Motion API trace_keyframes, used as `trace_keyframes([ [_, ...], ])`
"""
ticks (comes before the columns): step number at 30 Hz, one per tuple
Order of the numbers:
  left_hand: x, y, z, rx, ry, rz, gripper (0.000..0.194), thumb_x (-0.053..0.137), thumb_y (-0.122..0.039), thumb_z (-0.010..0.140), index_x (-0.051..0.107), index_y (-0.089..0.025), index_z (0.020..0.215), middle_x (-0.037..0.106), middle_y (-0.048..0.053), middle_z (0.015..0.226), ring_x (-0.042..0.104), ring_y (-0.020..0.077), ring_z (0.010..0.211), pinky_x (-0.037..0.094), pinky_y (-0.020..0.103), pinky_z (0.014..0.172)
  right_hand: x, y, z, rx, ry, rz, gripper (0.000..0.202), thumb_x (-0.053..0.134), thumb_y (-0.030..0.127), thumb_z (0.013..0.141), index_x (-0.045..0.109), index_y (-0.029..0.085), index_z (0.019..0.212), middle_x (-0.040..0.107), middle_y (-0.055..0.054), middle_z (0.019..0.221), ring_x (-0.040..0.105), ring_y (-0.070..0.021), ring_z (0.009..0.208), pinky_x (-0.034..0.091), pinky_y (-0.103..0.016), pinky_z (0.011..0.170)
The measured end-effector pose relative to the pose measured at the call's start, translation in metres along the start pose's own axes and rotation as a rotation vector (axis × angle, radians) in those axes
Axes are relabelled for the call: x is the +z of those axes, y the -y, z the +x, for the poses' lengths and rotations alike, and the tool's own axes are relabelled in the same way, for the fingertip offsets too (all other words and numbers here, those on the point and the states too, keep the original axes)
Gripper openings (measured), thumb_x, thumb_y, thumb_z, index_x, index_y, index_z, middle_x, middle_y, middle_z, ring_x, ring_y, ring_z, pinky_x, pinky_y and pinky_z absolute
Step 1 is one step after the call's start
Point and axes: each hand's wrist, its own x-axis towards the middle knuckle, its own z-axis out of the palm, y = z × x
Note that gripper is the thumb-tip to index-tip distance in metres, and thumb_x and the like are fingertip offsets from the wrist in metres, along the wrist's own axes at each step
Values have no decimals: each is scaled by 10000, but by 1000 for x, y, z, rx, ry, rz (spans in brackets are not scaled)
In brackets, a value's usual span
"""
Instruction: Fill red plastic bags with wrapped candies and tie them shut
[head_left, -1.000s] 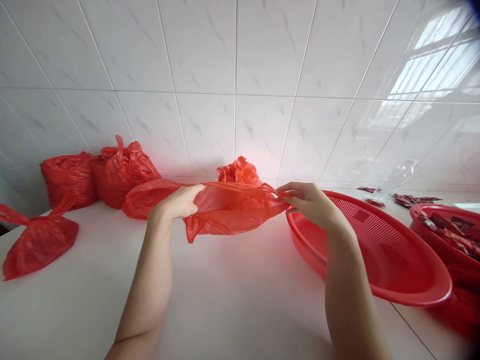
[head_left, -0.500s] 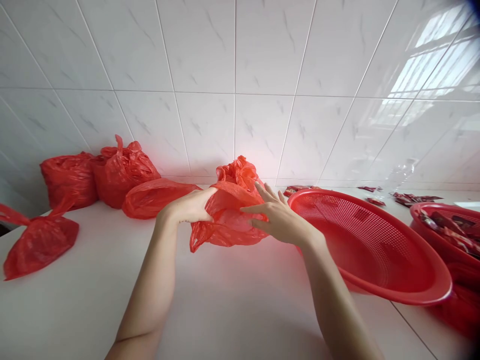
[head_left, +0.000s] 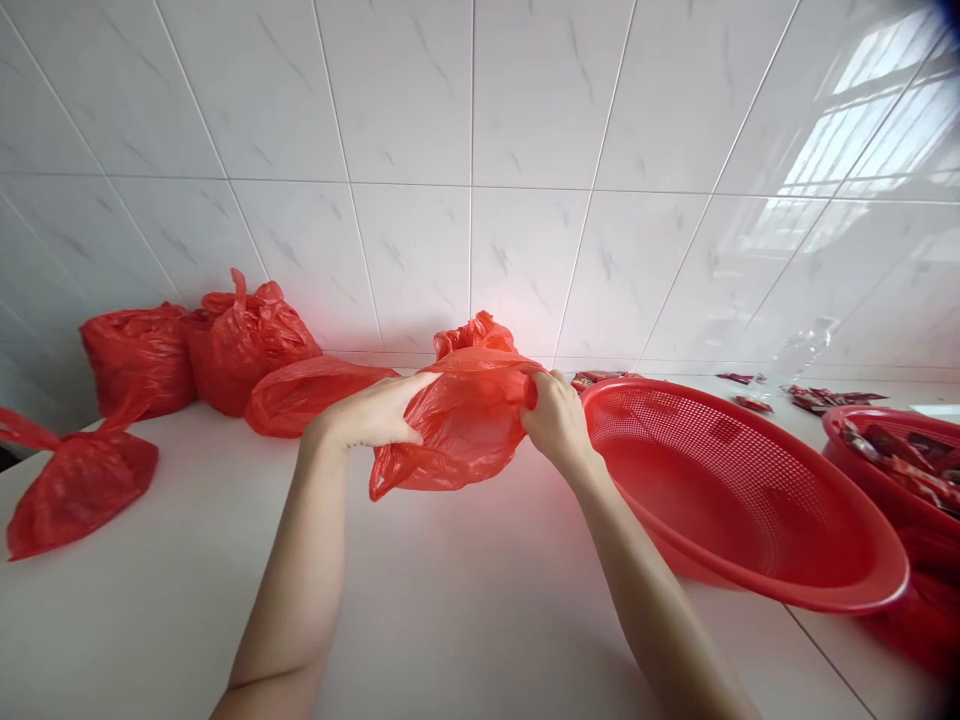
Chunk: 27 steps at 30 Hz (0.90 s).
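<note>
A thin red plastic bag [head_left: 469,425] is stretched between my two hands in the middle of the head view, its mouth spread toward me. My left hand [head_left: 382,410] grips the bag's left side, the thumb at the near edge and the other fingers partly hidden by the film. On the opposite side, my right hand [head_left: 559,415] is closed on the rim. Just behind the held bag rises a crumpled red plastic bundle [head_left: 476,332] near the wall.
A large red perforated basket [head_left: 720,480] stands at the right, close to my right hand. Beyond it, a second red basket [head_left: 847,420] holds small packets. Filled red bags [head_left: 247,350] line the back left, beside a flatter red bag [head_left: 300,395]. A tied red bag [head_left: 86,485] lies far left.
My right hand has gone from spread fingers over the bag's mouth to a closed grip on its right rim. The mouth is opened wider. My left hand has kept its hold, shifting slightly left.
</note>
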Motion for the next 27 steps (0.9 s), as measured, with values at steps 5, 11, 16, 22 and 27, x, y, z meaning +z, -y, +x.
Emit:
trace_keyframes([
  [5, -2, 15, 0, -43, 53, -80, 705, 581, -188, 686, 539, -319, 1378, 706, 36, 1193, 692, 255, 925, 517, 276, 667, -6, -4, -4, 50, 119, -178, 502, 463, 34, 783, 518, 197, 1254, 523, -131, 1053, 593, -232, 758, 377, -299, 576],
  [11, -2, 35, -1, -104, 17, -89, 802, 597, -198, 706, 429, -351, 1475, 643, 51, 1323, 690, 260, 934, 520, 274, 614, -15, -8, -6, 59, 210, -209, 627, 516, 41, 761, 431, 230, 1353, 541, -129, 1088, 617, -257, 834, 363, -292, 558],
  [16, 0, 23, -1, -111, -37, -42, 757, 650, -314, 779, 404, -421, 1487, 408, 46, 1542, 642, 288, 1092, 556, 295, 690, -22, -7, -9, 27, 164, -129, 577, 500, 49, 757, 465, 225, 1305, 605, -104, 1034, 602, -276, 943, 346, -281, 562],
  [22, 14, 0, 8, 76, -237, 28, 378, 578, -329, 900, 668, -346, 1266, 302, -7, 1603, 415, 315, 1391, 437, 471, 1092, -23, -6, -9, 3, 98, 10, 662, 537, 125, 764, 396, 256, 1398, 636, -86, 1029, 593, -290, 971, 386, -286, 591],
  [27, 36, -20, 25, 221, -518, 141, 339, 574, -175, 893, 725, -309, 1165, 315, 3, 1597, 205, 339, 1494, 168, 645, 1197, -28, -8, -8, -30, 73, 190, 704, 562, 147, 735, 376, 232, 1409, 637, -76, 980, 596, -265, 866, 447, -301, 597],
])
